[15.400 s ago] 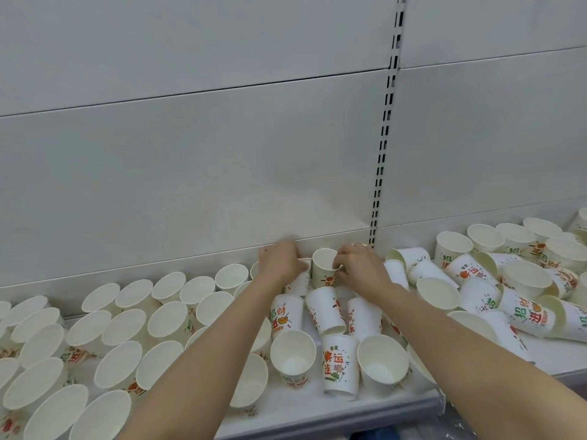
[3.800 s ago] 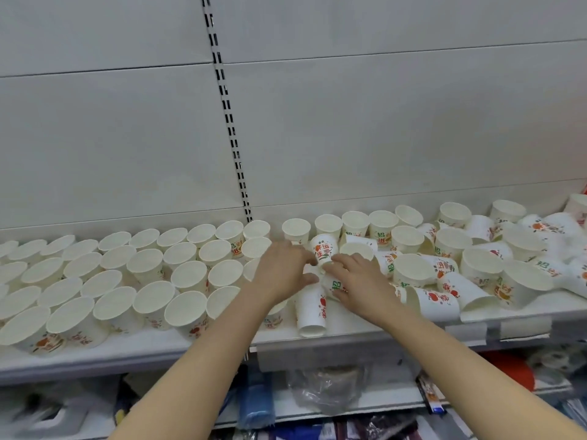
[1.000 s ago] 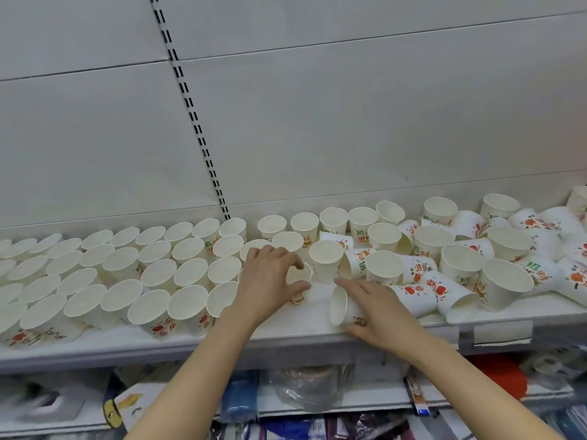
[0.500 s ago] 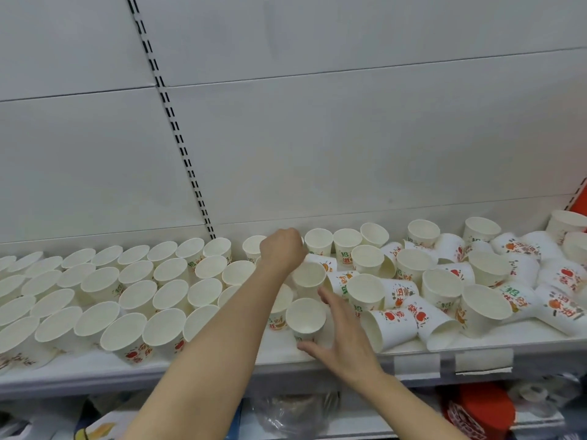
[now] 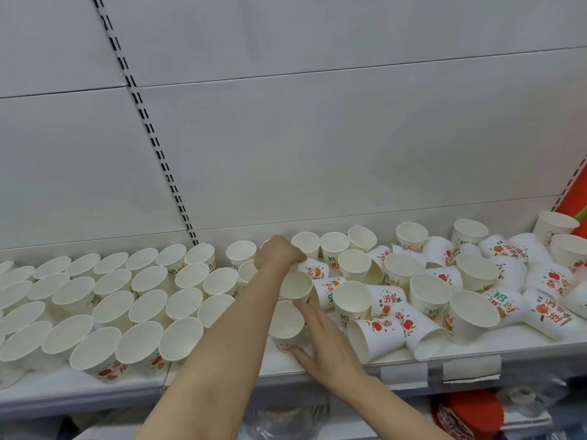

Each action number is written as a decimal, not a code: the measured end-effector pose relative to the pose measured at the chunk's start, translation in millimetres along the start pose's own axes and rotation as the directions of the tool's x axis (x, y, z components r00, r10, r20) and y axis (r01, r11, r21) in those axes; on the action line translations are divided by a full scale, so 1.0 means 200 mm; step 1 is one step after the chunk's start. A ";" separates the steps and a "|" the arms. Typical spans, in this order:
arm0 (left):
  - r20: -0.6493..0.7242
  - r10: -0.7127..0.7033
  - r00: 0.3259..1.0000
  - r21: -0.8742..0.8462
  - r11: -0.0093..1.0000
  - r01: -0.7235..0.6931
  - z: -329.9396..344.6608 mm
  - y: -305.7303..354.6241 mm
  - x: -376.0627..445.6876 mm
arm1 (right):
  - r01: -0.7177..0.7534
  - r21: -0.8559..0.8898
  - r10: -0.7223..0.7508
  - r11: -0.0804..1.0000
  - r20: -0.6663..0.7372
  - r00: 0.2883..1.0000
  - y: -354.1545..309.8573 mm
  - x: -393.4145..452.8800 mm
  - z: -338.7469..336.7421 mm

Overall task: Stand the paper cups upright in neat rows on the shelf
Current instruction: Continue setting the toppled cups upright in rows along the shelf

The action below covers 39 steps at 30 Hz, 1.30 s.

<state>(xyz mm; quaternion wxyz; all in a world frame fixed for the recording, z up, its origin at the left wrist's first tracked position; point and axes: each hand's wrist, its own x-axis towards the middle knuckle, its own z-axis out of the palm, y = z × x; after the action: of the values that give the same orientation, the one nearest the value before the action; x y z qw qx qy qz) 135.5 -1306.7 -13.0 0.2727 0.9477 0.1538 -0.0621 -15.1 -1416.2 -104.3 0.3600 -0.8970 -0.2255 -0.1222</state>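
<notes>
The left hand [image 5: 279, 254] reaches to the back of the white shelf [image 5: 222, 369], fingers curled downward; what they grip cannot be told. The right hand [image 5: 330, 347] lies with straight fingers against an upright paper cup [image 5: 286, 322] near the front edge. Neat upright rows [image 5: 127, 296] stand at nine o'clock; toppled cups [image 5: 397, 325] lie at three o'clock.

Behind the display rose a pale grey back panel [image 5: 317, 138], split by horizontal seams. A slotted upright strip [image 5: 149, 128] ran down it at a slant on the left. At the far right edge showed an orange-red panel [image 5: 575, 192]. Two blank label holders [image 5: 470, 368] hung along the front edge. Below lay a red round object [image 5: 467, 414] with white print and crumpled clear plastic [image 5: 279, 423].
</notes>
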 end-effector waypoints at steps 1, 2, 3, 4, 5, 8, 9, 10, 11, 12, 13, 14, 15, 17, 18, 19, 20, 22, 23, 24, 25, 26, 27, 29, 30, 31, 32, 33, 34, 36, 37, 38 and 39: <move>0.004 -0.008 1.000 -0.042 0.999 0.008 -0.01 0.00 0.01 | -0.001 -0.014 0.001 1.000 0.008 1.000 0.01 0.00 -0.01; -0.017 -0.004 1.000 -0.051 0.999 0.003 -0.02 0.00 0.01 | -0.003 -0.033 0.003 0.999 0.011 1.000 0.02 0.00 -0.02; -0.064 0.012 0.998 -0.022 1.000 -0.013 -0.03 0.00 0.01 | -0.003 -0.051 0.003 0.999 0.003 1.000 0.02 -0.01 -0.03; -0.129 0.044 0.991 0.040 0.998 -0.039 -0.03 -0.01 0.00 | 0.007 -0.072 -0.008 0.997 -0.023 1.000 0.03 -0.01 -0.04; -0.187 0.091 0.978 0.110 0.991 -0.072 -0.03 -0.01 -0.01 | 0.038 -0.098 -0.044 0.994 -0.063 0.997 0.03 -0.02 -0.06; -0.265 0.278 0.923 0.277 0.939 -0.204 0.02 -0.04 -0.05 | 0.203 -0.170 -0.234 0.964 -0.185 0.955 0.05 0.00 -0.12; -0.274 0.326 0.904 0.314 0.920 -0.237 0.04 -0.06 -0.07 | 0.240 -0.205 -0.283 0.949 -0.215 0.935 0.07 0.01 -0.15; -0.272 0.360 0.892 0.346 0.902 -0.259 0.07 -0.07 -0.08 | 0.259 -0.245 -0.317 0.934 -0.237 0.918 0.08 0.02 -0.18; -0.261 0.374 0.890 0.368 0.891 -0.267 0.09 -0.08 -0.10 | 0.264 -0.284 -0.338 0.922 -0.253 0.906 0.09 0.04 -0.20; -0.246 0.373 0.895 0.368 0.890 -0.270 0.10 -0.09 -0.11 | 0.262 -0.318 -0.352 0.911 -0.268 0.897 0.10 0.06 -0.23; -0.235 0.360 0.903 0.346 0.899 -0.268 0.11 -0.10 -0.11 | 0.256 -0.345 -0.360 0.903 -0.281 0.890 0.11 0.07 -0.25; -0.237 0.344 0.909 0.304 0.915 -0.266 0.11 -0.10 -0.12 | 0.245 -0.364 -0.359 0.899 -0.291 0.887 0.12 0.09 -0.27; -0.255 0.340 0.905 0.257 0.927 -0.275 0.10 -0.10 -0.13 | 0.223 -0.380 -0.347 0.898 -0.299 0.889 0.13 0.10 -0.29; -0.299 0.434 0.850 0.209 0.899 -0.385 0.10 -0.11 -0.15 | 0.156 -0.412 -0.299 0.898 -0.309 0.903 0.15 0.10 -0.33; -0.277 0.516 0.810 0.223 0.855 -0.469 0.10 -0.11 -0.17 | 0.120 -0.422 -0.268 0.898 -0.313 0.911 0.16 0.10 -0.34; -0.207 0.588 0.782 0.266 0.803 -0.533 0.10 -0.10 -0.19 | 0.089 -0.424 -0.241 0.901 -0.318 0.917 0.17 0.10 -0.34; -0.106 0.623 0.775 0.318 0.760 -0.567 0.11 -0.09 -0.21 | 0.071 -0.415 -0.222 0.907 -0.328 0.919 0.17 0.09 -0.35; 0.088 0.593 0.800 0.414 0.709 -0.571 0.13 -0.07 -0.23 | 0.080 -0.341 -0.211 0.937 -0.367 0.906 0.16 0.07 -0.36; 0.154 0.565 0.811 0.457 0.687 -0.566 0.15 -0.06 -0.23 | 0.103 -0.272 -0.210 0.957 -0.398 0.893 0.15 0.07 -0.37; 0.199 0.542 0.817 0.503 0.658 -0.560 0.16 -0.05 -0.23 | 0.132 -0.196 -0.206 0.972 -0.429 0.879 0.13 0.07 -0.39; 0.223 0.526 0.821 0.555 0.624 -0.551 0.18 -0.04 -0.23 | 0.158 -0.130 -0.200 0.979 -0.455 0.868 0.11 0.06 -0.40; 0.229 0.521 0.822 0.607 0.585 -0.539 0.20 -0.03 -0.23 | 0.178 -0.085 -0.197 0.980 -0.477 0.857 0.09 0.06 -0.42; 0.223 0.525 0.821 0.651 0.547 -0.526 0.22 -0.03 -0.23 | 0.190 -0.068 -0.198 0.979 -0.499 0.844 0.08 0.05 -0.44; 0.203 0.533 0.821 0.707 0.501 -0.500 0.25 -0.02 -0.21 | 0.176 -0.094 -0.199 0.980 -0.552 0.810 0.10 0.02 -0.48; 0.193 0.532 0.825 0.720 0.494 -0.487 0.25 -0.01 -0.21 | 0.152 -0.119 -0.193 0.981 -0.576 0.795 0.11 0.00 -0.49; 0.180 0.533 0.827 0.726 0.495 -0.477 0.25 -0.01 -0.20 | 0.126 -0.144 -0.187 0.982 -0.587 0.787 0.12 -0.03 -0.49; 0.164 0.540 0.825 0.728 0.498 -0.471 0.25 0.00 -0.19 | 0.107 -0.170 -0.188 0.980 -0.581 0.792 0.14 -0.06 -0.48; 0.146 0.554 0.820 0.733 0.496 -0.466 0.24 0.02 -0.18 | 0.102 -0.199 -0.198 0.975 -0.555 0.808 0.16 -0.10 -0.46; 0.127 0.572 0.810 0.741 0.489 -0.461 0.23 0.03 -0.18 | 0.106 -0.228 -0.212 0.968 -0.513 0.832 0.17 -0.13 -0.43; 0.102 0.601 0.793 0.761 0.466 -0.451 0.21 0.06 -0.17 | 0.117 -0.283 -0.232 0.952 -0.416 0.879 0.20 -0.20 -0.38; 0.112 0.604 0.789 0.771 0.448 -0.453 0.19 0.08 -0.17 | 0.120 -0.306 -0.234 0.944 -0.371 0.899 0.22 -0.23 -0.36; 0.139 0.599 0.788 0.779 0.425 -0.461 0.18 0.10 -0.17 | 0.123 -0.326 -0.234 0.937 -0.327 0.916 0.23 -0.24 -0.34; 0.174 0.591 0.788 0.786 0.398 -0.472 0.17 0.11 -0.16 | 0.129 -0.345 -0.234 0.930 -0.281 0.931 0.24 -0.26 -0.34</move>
<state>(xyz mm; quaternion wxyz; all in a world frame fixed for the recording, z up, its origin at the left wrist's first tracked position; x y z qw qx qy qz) 110.7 -1351.4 -23.6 -0.1862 0.9647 -0.1837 0.0294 -40.2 -1510.1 -103.9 0.2279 -0.8869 -0.2248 -0.3330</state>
